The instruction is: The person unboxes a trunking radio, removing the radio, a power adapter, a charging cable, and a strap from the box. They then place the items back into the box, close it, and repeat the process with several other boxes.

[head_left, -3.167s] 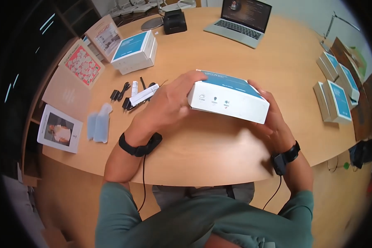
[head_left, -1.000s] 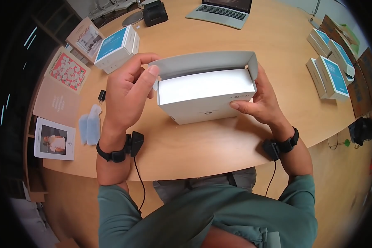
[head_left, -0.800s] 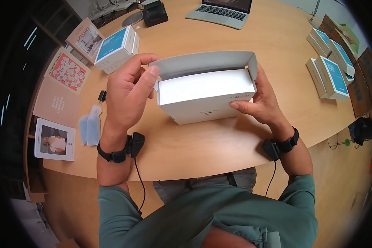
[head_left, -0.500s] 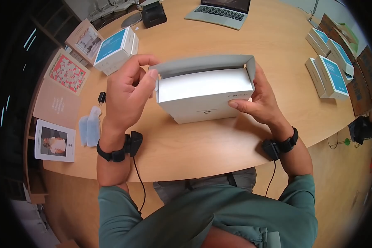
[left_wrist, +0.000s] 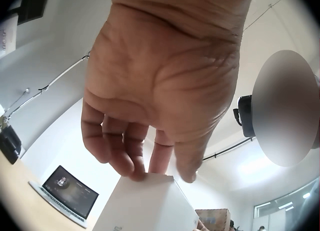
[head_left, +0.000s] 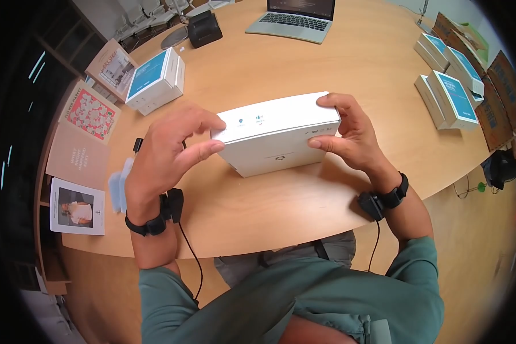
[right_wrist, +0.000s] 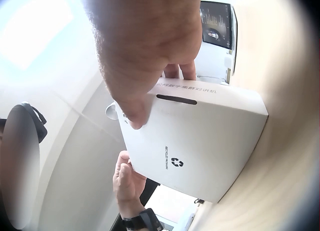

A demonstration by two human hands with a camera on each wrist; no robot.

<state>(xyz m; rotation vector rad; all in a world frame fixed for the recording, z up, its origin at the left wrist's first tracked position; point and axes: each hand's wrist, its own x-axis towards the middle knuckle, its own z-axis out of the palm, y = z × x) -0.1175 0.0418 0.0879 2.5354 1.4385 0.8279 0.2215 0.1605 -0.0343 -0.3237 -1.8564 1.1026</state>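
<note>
A white cardboard box (head_left: 272, 146) stands on its edge on the table (head_left: 258, 229), its top side shut and its back with a recycling mark facing the person. At its upper left corner, the left hand (head_left: 166, 150) pinches the top edge between fingers and thumb. The right hand (head_left: 354, 137) grips the upper right corner, index finger on top and thumb against the back. In the left wrist view the fingertips meet the end of the box (left_wrist: 150, 206). A slot shows on the side of the box (right_wrist: 200, 141) in the right wrist view.
Stacked blue-topped boxes (head_left: 155, 77) stand at the left, beside upright books (head_left: 92, 109). More such boxes (head_left: 456, 97) sit at the right. A laptop (head_left: 292, 23) and a black device (head_left: 204, 28) are at the back. Clear plastic sleeves (head_left: 119, 186) lie partly behind the left arm.
The box was first held tilted, then upright with its top flap raised. That flap is now down over the opening. The left hand has come down and the right index finger now rests on top.
</note>
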